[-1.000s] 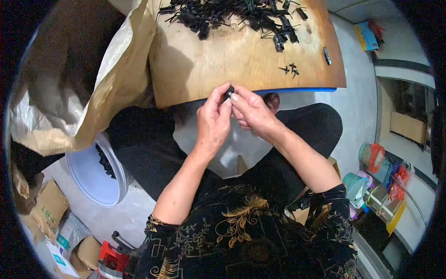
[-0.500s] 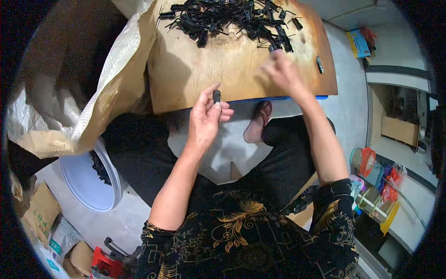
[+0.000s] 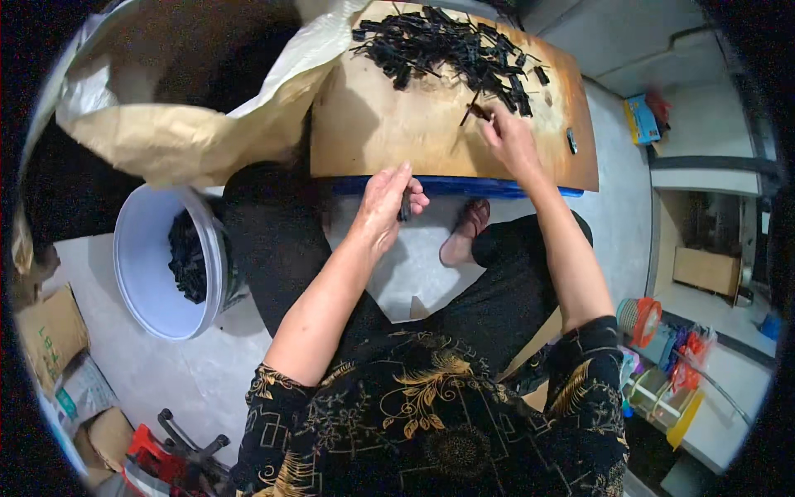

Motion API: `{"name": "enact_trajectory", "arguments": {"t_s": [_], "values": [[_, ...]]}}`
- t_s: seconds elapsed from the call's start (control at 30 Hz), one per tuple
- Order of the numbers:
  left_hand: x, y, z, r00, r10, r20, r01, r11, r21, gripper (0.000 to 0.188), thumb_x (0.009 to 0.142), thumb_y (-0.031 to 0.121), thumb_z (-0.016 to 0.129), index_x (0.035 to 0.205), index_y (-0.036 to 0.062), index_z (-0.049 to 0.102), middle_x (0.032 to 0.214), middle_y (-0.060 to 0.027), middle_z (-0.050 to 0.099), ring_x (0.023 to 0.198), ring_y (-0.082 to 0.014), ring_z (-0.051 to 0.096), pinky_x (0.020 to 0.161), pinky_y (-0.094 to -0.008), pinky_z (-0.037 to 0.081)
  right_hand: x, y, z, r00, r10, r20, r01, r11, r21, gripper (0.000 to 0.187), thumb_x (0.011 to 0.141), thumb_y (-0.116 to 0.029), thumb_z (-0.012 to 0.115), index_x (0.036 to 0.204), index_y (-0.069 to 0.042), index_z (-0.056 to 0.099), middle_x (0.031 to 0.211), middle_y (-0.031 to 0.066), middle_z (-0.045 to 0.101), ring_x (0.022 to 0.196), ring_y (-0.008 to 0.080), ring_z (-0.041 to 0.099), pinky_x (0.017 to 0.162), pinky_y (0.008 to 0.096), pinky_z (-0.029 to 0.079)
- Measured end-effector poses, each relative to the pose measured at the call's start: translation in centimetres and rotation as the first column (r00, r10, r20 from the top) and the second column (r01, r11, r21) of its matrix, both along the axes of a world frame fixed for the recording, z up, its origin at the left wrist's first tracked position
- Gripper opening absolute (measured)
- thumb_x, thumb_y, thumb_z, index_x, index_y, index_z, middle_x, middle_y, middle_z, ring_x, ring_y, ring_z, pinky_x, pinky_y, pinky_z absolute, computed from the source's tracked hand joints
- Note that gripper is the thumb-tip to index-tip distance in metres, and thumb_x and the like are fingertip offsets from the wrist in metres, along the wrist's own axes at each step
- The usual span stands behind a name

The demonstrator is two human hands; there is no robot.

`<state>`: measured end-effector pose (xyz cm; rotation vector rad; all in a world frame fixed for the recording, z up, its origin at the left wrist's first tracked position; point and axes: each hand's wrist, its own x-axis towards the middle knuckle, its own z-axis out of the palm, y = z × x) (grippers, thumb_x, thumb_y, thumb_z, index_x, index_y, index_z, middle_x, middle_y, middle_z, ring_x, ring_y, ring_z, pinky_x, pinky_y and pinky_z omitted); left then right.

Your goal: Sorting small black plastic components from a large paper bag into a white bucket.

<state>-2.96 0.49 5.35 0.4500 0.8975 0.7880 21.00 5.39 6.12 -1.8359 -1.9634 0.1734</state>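
Observation:
My left hand [image 3: 387, 199] is at the near edge of the wooden board [image 3: 364, 132], its fingers curled round a small black plastic part [image 3: 405, 206] that shows partly below the palm. Farther right, my right hand [image 3: 508, 137] pinches another black part with thin prongs [image 3: 475, 110] just over the board. Beyond it lies a loose pile of black plastic parts [image 3: 439, 48], many with thin sticks jutting out. A small metallic tool or clip [image 3: 571, 141] rests by the board's right edge.
A white bucket [image 3: 124, 265] holding black parts stands to my left. Above it hangs a large open woven sack [image 3: 190, 137]. Cardboard boxes [image 3: 50, 331] and a red item [image 3: 149, 460] are at the lower left. Shelves with a carton [image 3: 705, 272] line the right.
My left hand has turned over and closed more around its part. My right hand has come away from the pile's near edge with a pronged black part. The view has swung left.

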Motion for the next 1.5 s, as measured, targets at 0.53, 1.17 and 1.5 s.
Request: {"name": "enact_trajectory", "arguments": {"t_s": [0.53,1.17,1.5], "values": [[-2.0,-1.2,2.6,0.776,-0.525,0.349,0.399,0.838,0.372,0.039,0.086,0.032,0.058,0.112,0.0036,0.049,0.083,-0.0067,0.060,0.048,-0.0039,0.043,0.038,-0.0147,0.030,-7.7,-9.9,7.5,0.855,0.513,0.075,-0.516,0.856,0.034,0.041,0.070,-0.001,0.060,0.110,-0.005,0.052,0.075,0.0100,0.053,0.066,0.0267,0.058,0.054,0.0346,0.047],[-0.6,-1.7,1.0,0.964,-0.266,-0.001,0.258,0.934,0.246,0.037,0.078,0.007,0.064,0.105,0.0091,0.039,0.072,-0.0023,0.051,0.054,-0.0072,0.050,0.044,-0.0182,0.037,-7.3,-10.4,2.5,0.677,-0.042,-0.735,-0.321,0.881,-0.347,0.019,0.093,-0.020,0.045,0.103,-0.004,0.049,0.071,-0.0021,0.045,0.060,0.0060,0.042,0.051,0.0204,0.036],[0.8,-1.8,0.0,0.920,-0.196,-0.340,0.341,0.827,0.447,0.033,0.075,0.003,0.060,0.101,0.0073,0.040,0.074,-0.0037,0.050,0.057,-0.0101,0.048,0.047,-0.0248,0.040,-7.5,-9.7,2.3,0.622,-0.159,-0.767,-0.416,0.763,-0.495,0.023,0.094,-0.026,0.043,0.094,-0.004,0.049,0.069,-0.0017,0.045,0.060,0.0070,0.042,0.054,0.0224,0.038]]}}
